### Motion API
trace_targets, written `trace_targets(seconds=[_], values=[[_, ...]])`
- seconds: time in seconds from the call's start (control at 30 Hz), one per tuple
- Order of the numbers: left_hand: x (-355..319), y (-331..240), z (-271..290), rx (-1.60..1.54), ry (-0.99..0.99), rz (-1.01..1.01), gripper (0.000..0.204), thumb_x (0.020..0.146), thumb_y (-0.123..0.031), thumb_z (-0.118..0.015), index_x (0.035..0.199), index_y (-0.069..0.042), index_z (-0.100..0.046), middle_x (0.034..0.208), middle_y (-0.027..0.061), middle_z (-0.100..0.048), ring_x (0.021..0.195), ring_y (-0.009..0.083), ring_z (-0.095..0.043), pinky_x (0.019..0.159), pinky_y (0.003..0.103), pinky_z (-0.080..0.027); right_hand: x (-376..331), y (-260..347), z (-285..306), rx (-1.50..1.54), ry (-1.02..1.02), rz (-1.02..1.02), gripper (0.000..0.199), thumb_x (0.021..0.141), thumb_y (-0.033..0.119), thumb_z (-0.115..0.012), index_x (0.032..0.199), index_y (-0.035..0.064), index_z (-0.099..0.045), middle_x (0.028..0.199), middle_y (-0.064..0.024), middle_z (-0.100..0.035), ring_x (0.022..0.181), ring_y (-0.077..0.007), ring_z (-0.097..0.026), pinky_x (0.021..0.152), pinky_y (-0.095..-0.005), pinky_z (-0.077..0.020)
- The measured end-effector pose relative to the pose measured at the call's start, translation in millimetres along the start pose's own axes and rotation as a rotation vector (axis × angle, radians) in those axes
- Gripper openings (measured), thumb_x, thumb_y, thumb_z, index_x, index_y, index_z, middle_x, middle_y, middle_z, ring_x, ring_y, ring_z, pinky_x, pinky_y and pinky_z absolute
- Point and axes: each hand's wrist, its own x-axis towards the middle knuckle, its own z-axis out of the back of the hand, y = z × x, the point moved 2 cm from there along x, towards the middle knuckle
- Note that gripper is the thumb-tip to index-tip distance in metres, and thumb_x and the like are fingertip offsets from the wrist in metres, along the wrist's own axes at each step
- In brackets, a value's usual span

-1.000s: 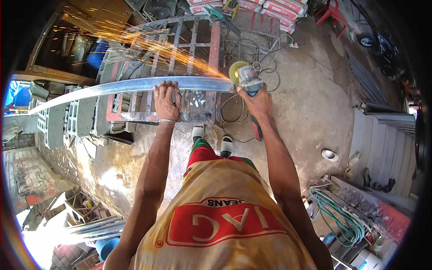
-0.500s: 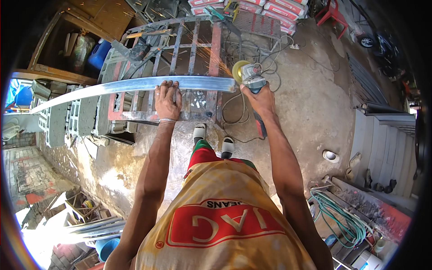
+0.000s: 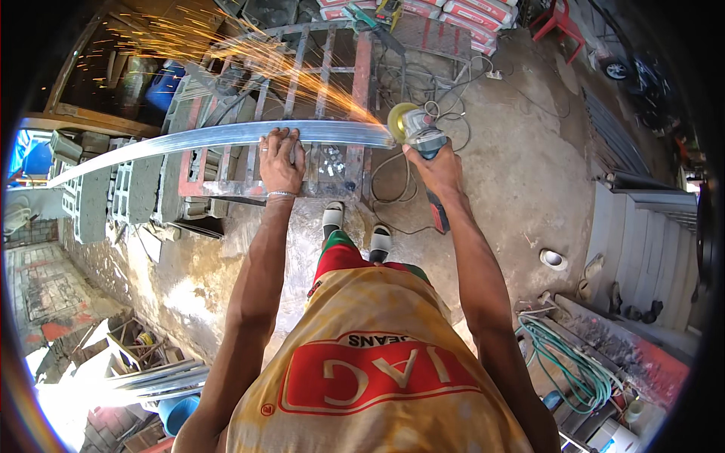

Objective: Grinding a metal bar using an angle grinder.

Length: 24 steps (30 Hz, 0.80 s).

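A long silvery metal bar (image 3: 204, 138) lies across the red slatted metal frame (image 3: 361, 68), its far end reaching off to the left. My left hand (image 3: 283, 160) rests on the bar near its right part, fingers bent over the top and pressing it down. In my right hand (image 3: 438, 167) is an angle grinder (image 3: 427, 140), gripped round its body. The grinder's yellow disc (image 3: 400, 121) meets the bar's right end, and orange sparks (image 3: 317, 83) stream from there toward the upper left. The grinder's handle runs down below my right hand.
Concrete blocks (image 3: 97, 202) stand under the bar at the left. Another power tool with a teal body (image 3: 362, 19) lies behind the frame. Cables (image 3: 408, 189) loop over the floor beside the grinder. Stacked sacks (image 3: 472, 23), a red chair (image 3: 559, 30) and a coiled green hose (image 3: 566, 370) stand around.
The spark stream has grown much larger and brighter, fanning over the upper left. Both hands stay nearly in place, the left on the bar and the right on the grinder.
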Motion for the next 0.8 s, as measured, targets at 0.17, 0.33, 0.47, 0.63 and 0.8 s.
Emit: trace_targets(seconds=[0.17,0.33,0.47,0.63,0.8], values=[[0.6,1.4,0.0,0.011,0.0,-0.014,0.03,0.089,-0.011,-0.071,0.119,-0.011,-0.074,0.123,0.0111,-0.069,0.125,0.0328,-0.061,0.114,0.05,-0.041,-1.1,-7.9,0.7,-0.014,0.014,0.055,0.09,0.074,0.057,-0.085,0.125,-0.01,-0.054,0.109,-0.0316,-0.072,0.106,-0.044,-0.071,0.09,-0.0489,-0.0564],[1.2,-1.4,0.6,0.026,0.01,-0.014,0.03,0.089,-0.012,-0.071,0.119,-0.011,-0.074,0.123,0.0109,-0.068,0.125,0.0321,-0.061,0.113,0.049,-0.042,9.5,-2.0,3.2,-0.005,0.008,0.042,0.091,0.074,0.058,-0.085,0.127,-0.0095,-0.054,0.112,-0.031,-0.071,0.107,-0.0446,-0.071,0.091,-0.0484,-0.0563],[-2.5,2.2,-0.2,0.036,0.008,0.002,0.03,0.089,-0.012,-0.071,0.118,-0.011,-0.075,0.124,0.0108,-0.068,0.125,0.0316,-0.061,0.113,0.049,-0.043,3.1,1.0,1.2,-0.038,0.049,0.096,0.091,0.073,0.059,-0.084,0.128,-0.0082,-0.056,0.112,-0.0292,-0.072,0.108,-0.0441,-0.07,0.092,-0.0475,-0.0561],[1.2,-3.5,0.5,0.009,0.001,0.001,0.029,0.089,-0.013,-0.071,0.117,-0.011,-0.075,0.122,0.0101,-0.068,0.124,0.0319,-0.061,0.113,0.05,-0.042,4.6,-0.1,3.3,0.024,0.017,0.053,0.081,0.076,0.055,-0.085,0.127,-0.0025,-0.06,0.113,-0.025,-0.073,0.109,-0.0391,-0.071,0.091,-0.0442,-0.0553],[-0.5,-2.1,0.3,0.019,-0.002,0.001,0.032,0.088,-0.012,-0.071,0.119,-0.012,-0.075,0.124,0.0106,-0.068,0.125,0.032,-0.061,0.113,0.049,-0.043,-5.4,-11.4,-4.2,0.002,0.011,0.099,0.076,0.078,0.051,-0.085,0.126,-0.0033,-0.06,0.112,-0.0243,-0.074,0.108,-0.0379,-0.072,0.091,-0.0432,-0.0554]])
